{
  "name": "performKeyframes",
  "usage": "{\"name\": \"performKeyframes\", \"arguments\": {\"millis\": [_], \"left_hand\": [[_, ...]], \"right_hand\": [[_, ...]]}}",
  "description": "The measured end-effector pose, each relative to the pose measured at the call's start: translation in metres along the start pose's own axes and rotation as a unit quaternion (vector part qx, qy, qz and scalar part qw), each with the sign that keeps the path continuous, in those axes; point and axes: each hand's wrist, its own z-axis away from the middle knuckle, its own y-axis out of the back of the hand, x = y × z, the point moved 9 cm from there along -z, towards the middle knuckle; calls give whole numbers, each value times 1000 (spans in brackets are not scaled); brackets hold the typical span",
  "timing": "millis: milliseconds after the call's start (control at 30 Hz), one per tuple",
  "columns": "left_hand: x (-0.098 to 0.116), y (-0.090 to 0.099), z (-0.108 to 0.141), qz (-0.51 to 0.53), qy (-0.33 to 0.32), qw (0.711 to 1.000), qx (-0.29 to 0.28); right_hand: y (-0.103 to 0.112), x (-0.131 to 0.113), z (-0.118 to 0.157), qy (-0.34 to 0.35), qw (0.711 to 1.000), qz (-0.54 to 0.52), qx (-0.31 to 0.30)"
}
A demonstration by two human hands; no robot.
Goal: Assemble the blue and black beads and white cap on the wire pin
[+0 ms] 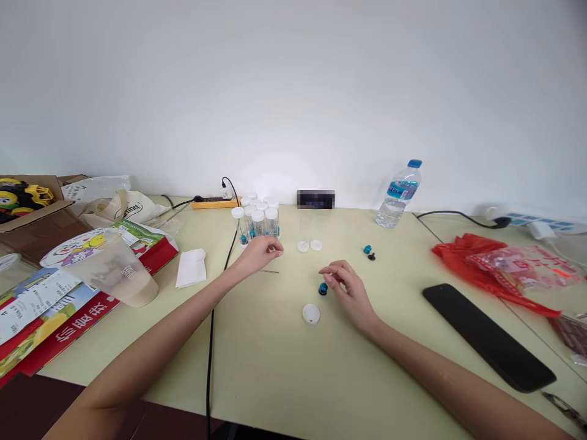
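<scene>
My left hand point(260, 252) is closed in a pinch above the table, in front of a group of clear tubes with white caps point(258, 216); whatever it grips is too small to make out. Below its fingers lies a thin dark rod point(270, 271). My right hand point(352, 292) has its thumb and fingertips drawn together, and I cannot make out anything between them. Just under these fingertips stands a small teal piece with a dark base point(323, 289). Closer to me lies a round white cap point(310, 314) with a small dark spot.
Two white discs point(309, 245) lie farther back, near a teal piece point(367, 249) and a black piece point(371, 256). A water bottle point(398, 195) stands by the wall. To the right is a long black case point(488, 336); to the left, a plastic cup point(121, 269) and a black cable point(211, 342).
</scene>
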Motion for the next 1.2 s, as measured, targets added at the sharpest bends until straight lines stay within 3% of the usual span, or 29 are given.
{"name": "performKeyframes", "arguments": {"millis": [100,200,400,600,700,733,800,967,1200], "left_hand": [[1,-3,-11,66,3,997,50],[2,-20,-32,102,7,991,89],[-6,-54,-62,191,41,976,92],[1,-49,-25,301,66,951,22],[8,-53,4,348,84,932,-46],[10,-59,14,397,101,909,-77],[12,-64,28,446,106,884,-92],[7,-65,40,421,65,904,-35],[12,-63,44,346,18,938,-11]], "right_hand": [[0,-8,1,17,1000,-14,-14],[3,-10,2,30,999,-14,0],[9,-6,5,35,998,-42,33],[17,-8,1,-9,999,-29,-10],[4,-10,-2,-51,985,-43,-162],[1,-11,-2,-59,975,-57,-207],[2,-13,-2,-62,963,-78,-250],[13,-3,-7,-70,965,-85,-236],[33,10,-15,-83,985,-81,-125]]}}
